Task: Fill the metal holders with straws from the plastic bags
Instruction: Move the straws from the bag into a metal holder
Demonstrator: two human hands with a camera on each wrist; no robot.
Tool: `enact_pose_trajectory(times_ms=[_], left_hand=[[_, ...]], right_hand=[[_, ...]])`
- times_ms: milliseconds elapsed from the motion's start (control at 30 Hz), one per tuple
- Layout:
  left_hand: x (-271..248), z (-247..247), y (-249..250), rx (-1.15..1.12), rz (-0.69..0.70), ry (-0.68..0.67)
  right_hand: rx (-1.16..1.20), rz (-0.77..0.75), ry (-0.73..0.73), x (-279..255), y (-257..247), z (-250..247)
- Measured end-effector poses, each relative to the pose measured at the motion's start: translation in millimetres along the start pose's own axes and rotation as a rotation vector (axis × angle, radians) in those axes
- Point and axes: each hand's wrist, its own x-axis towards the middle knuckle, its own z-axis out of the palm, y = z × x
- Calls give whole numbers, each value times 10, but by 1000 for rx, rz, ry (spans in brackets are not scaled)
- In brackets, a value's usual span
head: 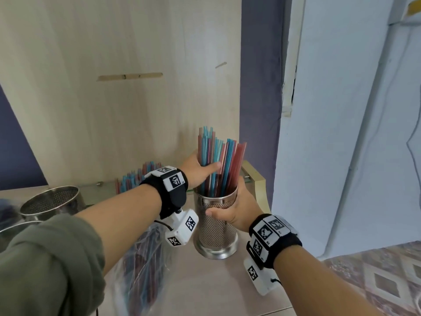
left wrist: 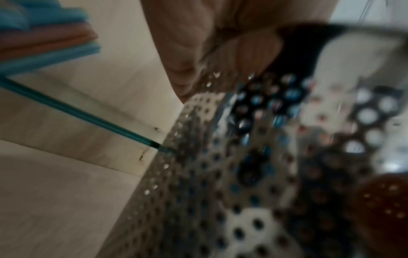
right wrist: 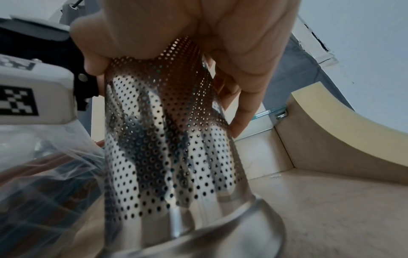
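Observation:
A perforated metal holder (head: 216, 226) stands on the counter, packed with red and blue straws (head: 218, 160) that rise well above its rim. My right hand (head: 230, 208) grips the holder near its top; the right wrist view shows the fingers wrapped round the holder wall (right wrist: 172, 139). My left hand (head: 200, 167) is wrapped round the straw bundle just above the rim, thumb across the front. In the blurred left wrist view the holder's wall (left wrist: 220, 174) fills the frame and one teal straw (left wrist: 88, 115) slants beside it. A clear plastic bag of straws (head: 143, 265) lies under my left forearm.
A filled holder of straws (head: 136, 181) stands behind my left wrist. Empty perforated holders (head: 52, 201) sit at the left. A curved cream edge piece (head: 257, 185) bounds the counter at the right, with the wooden wall panel (head: 114, 87) close behind.

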Motion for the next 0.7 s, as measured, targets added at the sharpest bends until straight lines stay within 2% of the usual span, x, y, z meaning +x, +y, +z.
enact_pose_trajectory(times_ms=[100, 167, 267, 467, 600, 700], left_hand=[[10, 7, -50, 1, -32, -61], [-11, -46, -39, -25, -61, -53], [-22, -222, -20, -89, -89, 83], [-437, -663, 31, 165, -14, 409], [-756, -849, -300, 395, -141, 513], [-973, -804, -517, 432, -245, 540]], right_hand=[[12, -4, -2, -5, 16, -4], [5, -4, 4, -6, 16, -3], [3, 6, 4, -20, -12, -18], [-24, 18, -11, -39, -75, -19], [-29, 8, 13, -40, -68, -4], [-42, 18, 24, -46, -74, 10]])
